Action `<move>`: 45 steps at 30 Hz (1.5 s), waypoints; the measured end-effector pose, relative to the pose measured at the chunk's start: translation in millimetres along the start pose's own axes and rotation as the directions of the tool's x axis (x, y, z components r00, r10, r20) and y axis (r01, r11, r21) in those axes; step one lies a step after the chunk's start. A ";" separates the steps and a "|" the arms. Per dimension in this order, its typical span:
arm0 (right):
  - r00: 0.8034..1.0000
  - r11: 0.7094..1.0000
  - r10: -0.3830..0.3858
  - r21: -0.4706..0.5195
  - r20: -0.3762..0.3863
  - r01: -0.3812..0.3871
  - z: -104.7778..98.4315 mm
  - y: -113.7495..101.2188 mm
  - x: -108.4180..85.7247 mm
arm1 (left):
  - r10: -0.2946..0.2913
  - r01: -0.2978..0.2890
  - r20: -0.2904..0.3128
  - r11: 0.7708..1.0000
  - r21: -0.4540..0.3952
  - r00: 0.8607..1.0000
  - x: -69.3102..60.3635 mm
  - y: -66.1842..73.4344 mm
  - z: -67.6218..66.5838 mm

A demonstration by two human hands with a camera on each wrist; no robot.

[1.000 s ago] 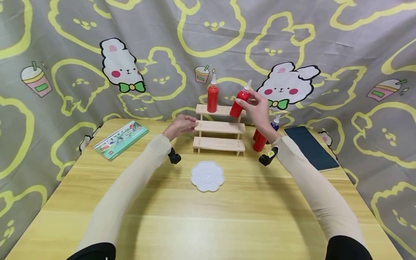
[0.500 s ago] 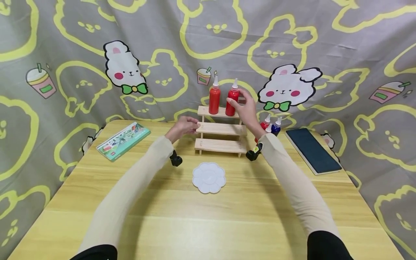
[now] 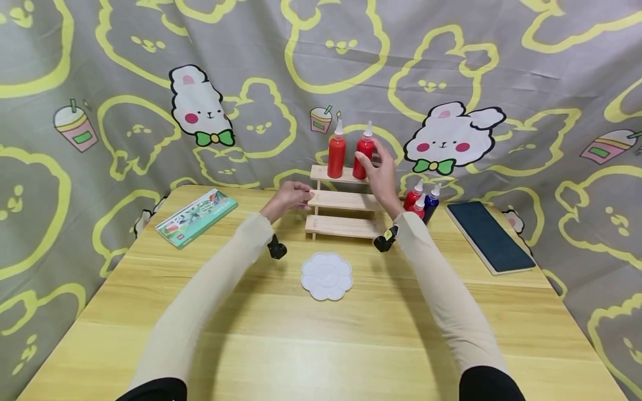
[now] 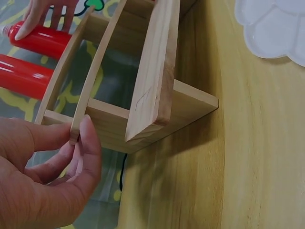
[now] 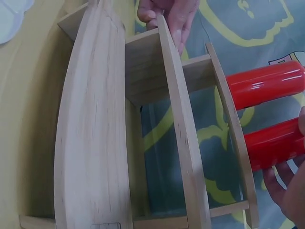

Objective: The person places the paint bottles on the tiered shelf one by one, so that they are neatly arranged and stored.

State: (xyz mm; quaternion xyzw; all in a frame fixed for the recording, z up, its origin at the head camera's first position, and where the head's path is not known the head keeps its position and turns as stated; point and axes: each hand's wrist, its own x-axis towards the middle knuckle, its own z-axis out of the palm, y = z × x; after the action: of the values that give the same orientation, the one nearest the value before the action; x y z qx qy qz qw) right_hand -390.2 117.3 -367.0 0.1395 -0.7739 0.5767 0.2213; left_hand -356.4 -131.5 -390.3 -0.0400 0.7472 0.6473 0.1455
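I have the red bottle standing upright on the top shelf of the small wooden stand, where a second ago it was tilted in the air over that shelf's right end; its base now meets the wood, as the right wrist view also shows. The right hand stays clamped on it, thumb on the near side and fingers around the back. Just to its left, apart by a narrow gap, the orange-red bottle stands upright as before. The left hand has kept its place: in the left wrist view I see thumb and fingers pinched together on the end of the middle shelf. With the right forearm drawn inward, I can now make out more of the group beside the stand's right end, two red bottles and a blue bottle, which that arm largely covered a second ago. The whole head view has slid a little, so everything sits further right in it. On the wooden table, the white flower-shaped palette lies flat in front of the stand, the green box to the left and the dark pad to the right.
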 end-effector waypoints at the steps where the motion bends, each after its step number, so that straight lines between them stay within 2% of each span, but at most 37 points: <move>1: 1.000 1.000 -0.005 0.003 -0.005 0.005 0.4 0.8 -0.5 | 0.000 0.000 0.002 1.000 -0.001 1.000 0.1 -0.4 0.5; 11: 1.000 1.000 0.007 -0.003 0.001 -0.007 1.8 2.4 -4.5 | 0.002 -0.001 0.017 1.000 -0.006 1.000 -0.9 -1.7 0.0; 26: 0.997 0.999 0.045 0.028 0.063 -0.046 0.0 -0.8 -4.7 | -0.006 0.006 -0.025 1.000 -0.003 1.000 -0.5 -1.0 2.3; 33: 0.993 0.997 0.072 0.011 0.092 -0.074 -6.5 -3.4 -4.5 | 0.014 -0.014 -0.029 1.000 0.004 0.999 -1.2 3.1 4.3; 40: 0.993 0.998 0.059 -0.042 0.099 -0.055 -15.6 0.7 -25.3 | 0.009 -0.008 -0.035 1.000 0.004 0.999 -0.4 2.2 4.0; 45: 0.993 0.998 0.056 -0.019 0.103 -0.054 -25.6 -7.1 -42.4 | -0.001 0.001 -0.041 1.000 0.004 0.999 0.8 0.5 4.0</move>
State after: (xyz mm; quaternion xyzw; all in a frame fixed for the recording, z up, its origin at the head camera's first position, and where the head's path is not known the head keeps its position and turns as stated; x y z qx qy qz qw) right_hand -345.7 138.0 -376.4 0.1461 -0.7925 0.5684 0.1660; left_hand -356.6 -127.4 -390.5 -0.0533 0.7513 0.6448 0.1304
